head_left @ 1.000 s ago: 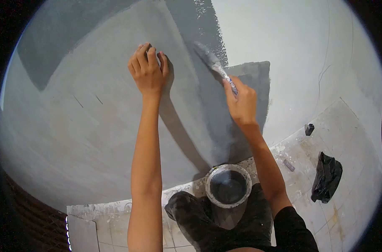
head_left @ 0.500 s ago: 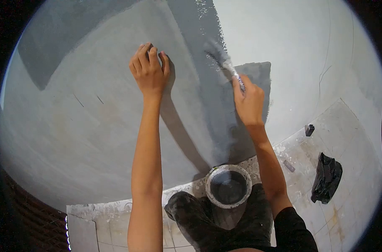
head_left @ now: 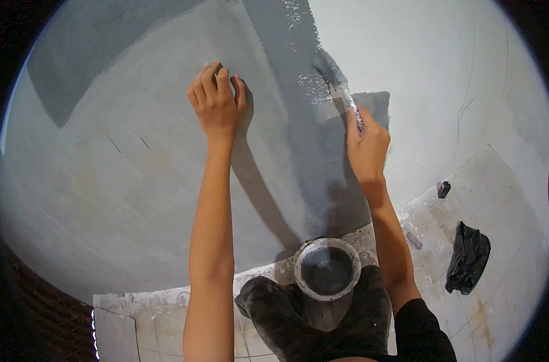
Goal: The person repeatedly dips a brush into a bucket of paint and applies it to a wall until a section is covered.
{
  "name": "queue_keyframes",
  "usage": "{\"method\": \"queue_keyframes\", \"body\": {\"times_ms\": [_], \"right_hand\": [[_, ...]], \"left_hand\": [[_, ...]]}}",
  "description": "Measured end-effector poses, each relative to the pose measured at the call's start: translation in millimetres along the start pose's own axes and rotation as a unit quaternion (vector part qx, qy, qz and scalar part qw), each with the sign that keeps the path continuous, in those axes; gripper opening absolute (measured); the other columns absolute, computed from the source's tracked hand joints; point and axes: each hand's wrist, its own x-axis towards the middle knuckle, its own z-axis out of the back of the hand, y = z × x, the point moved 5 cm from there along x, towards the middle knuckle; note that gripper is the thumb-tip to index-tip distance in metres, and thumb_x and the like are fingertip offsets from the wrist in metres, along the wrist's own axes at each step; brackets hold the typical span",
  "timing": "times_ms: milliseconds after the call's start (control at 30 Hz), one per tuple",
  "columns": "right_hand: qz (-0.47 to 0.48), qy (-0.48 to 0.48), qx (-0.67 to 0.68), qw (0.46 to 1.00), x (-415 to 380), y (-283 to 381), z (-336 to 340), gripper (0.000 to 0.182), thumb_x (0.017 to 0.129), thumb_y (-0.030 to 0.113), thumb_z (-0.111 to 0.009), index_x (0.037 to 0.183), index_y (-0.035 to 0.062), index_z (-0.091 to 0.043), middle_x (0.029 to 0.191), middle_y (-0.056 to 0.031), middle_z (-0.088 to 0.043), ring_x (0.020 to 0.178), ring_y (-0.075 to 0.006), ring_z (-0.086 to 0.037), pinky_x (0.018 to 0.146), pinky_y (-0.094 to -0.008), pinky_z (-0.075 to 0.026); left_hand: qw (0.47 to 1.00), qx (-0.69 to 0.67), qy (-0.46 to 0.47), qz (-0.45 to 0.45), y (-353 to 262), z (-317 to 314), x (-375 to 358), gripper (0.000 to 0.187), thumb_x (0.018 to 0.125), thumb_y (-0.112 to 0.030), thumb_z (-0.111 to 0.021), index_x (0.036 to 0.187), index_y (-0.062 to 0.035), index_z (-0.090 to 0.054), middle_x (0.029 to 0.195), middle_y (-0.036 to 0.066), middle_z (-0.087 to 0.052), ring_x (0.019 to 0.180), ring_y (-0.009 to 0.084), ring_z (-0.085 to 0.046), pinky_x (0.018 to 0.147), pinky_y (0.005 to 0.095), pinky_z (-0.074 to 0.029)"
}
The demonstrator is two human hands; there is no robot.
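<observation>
My right hand (head_left: pixel 369 142) grips a paintbrush (head_left: pixel 345 92) by its handle. The grey-coated bristles touch the wall (head_left: pixel 419 54) where dark grey paint (head_left: pixel 304 133) meets the white surface. To the left, my left hand (head_left: pixel 216 99) rests against the lighter grey part of the wall, fingers apart and slightly curled, with nothing in it. Between my knees a round bucket (head_left: pixel 297 274) with a paint-spattered rim holds dark grey paint (head_left: pixel 327 270).
On the tiled floor (head_left: pixel 431 259) to the right lie a crumpled black bag (head_left: pixel 467 258), a small black box (head_left: pixel 444 189) and a small grey object (head_left: pixel 414 240). Dark ridged material (head_left: pixel 45 308) shows at the lower left.
My right hand has moved the brush slightly right, toward the white part of the wall. My left hand has stayed nearly in place.
</observation>
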Motion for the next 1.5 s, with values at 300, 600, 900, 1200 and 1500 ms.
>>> {"method": "queue_keyframes", "body": {"times_ms": [300, 600, 900, 1200, 1500], "right_hand": [[-0.001, 0.105, 0.032, 0.994, -8, 1, -3, 0.021, 0.104, 0.022, -0.069, 0.110, 0.0032, -0.075, 0.072, -0.0244, -0.067, 0.067, -0.0457, -0.066, 0.063, -0.0512, -0.050], [0.024, 0.112, 0.056, 0.992, -18, 5, -4, 0.021, 0.104, 0.021, -0.070, 0.110, 0.0021, -0.075, 0.072, -0.0248, -0.065, 0.063, -0.0447, -0.065, 0.059, -0.0491, -0.048], [0.038, 0.006, -0.058, 0.998, -13, -1, 0, 0.020, 0.104, 0.021, -0.070, 0.110, 0.0023, -0.074, 0.073, -0.0241, -0.066, 0.065, -0.0444, -0.064, 0.063, -0.0495, -0.050], [-0.005, 0.083, 0.022, 0.996, -8, -7, 1, 0.022, 0.105, 0.022, -0.067, 0.112, 0.0026, -0.075, 0.073, -0.0237, -0.066, 0.065, -0.0438, -0.065, 0.064, -0.0500, -0.050], [0.018, 0.176, 0.056, 0.983, -28, -1, -5, 0.025, 0.105, 0.024, -0.066, 0.115, 0.0031, -0.074, 0.074, -0.0239, -0.066, 0.069, -0.0436, -0.067, 0.064, -0.0492, -0.050]], "left_hand": [[1.000, -0.001, -0.003, 0.000, 0, 2, 0, 0.022, 0.093, -0.021, -0.074, 0.112, -0.0123, -0.067, 0.129, 0.005, -0.067, 0.127, 0.0272, -0.062, 0.106, 0.0450, -0.045], [1.000, -0.003, -0.001, -0.003, -1, 1, 0, 0.022, 0.094, -0.022, -0.073, 0.113, -0.0115, -0.066, 0.130, 0.006, -0.067, 0.128, 0.0276, -0.061, 0.106, 0.0454, -0.044], [1.000, 0.002, -0.003, -0.009, 2, -2, -2, 0.023, 0.095, -0.024, -0.073, 0.114, -0.0118, -0.066, 0.130, 0.006, -0.067, 0.127, 0.0278, -0.061, 0.107, 0.0456, -0.044], [1.000, -0.011, -0.007, -0.006, 2, -2, -2, 0.026, 0.096, -0.025, -0.073, 0.118, -0.0122, -0.065, 0.131, 0.006, -0.066, 0.126, 0.0280, -0.061, 0.106, 0.0456, -0.043], [1.000, -0.012, -0.003, -0.006, 1, 0, -2, 0.027, 0.095, -0.024, -0.074, 0.117, -0.0118, -0.065, 0.131, 0.006, -0.067, 0.127, 0.0284, -0.061, 0.106, 0.0456, -0.043]]}}
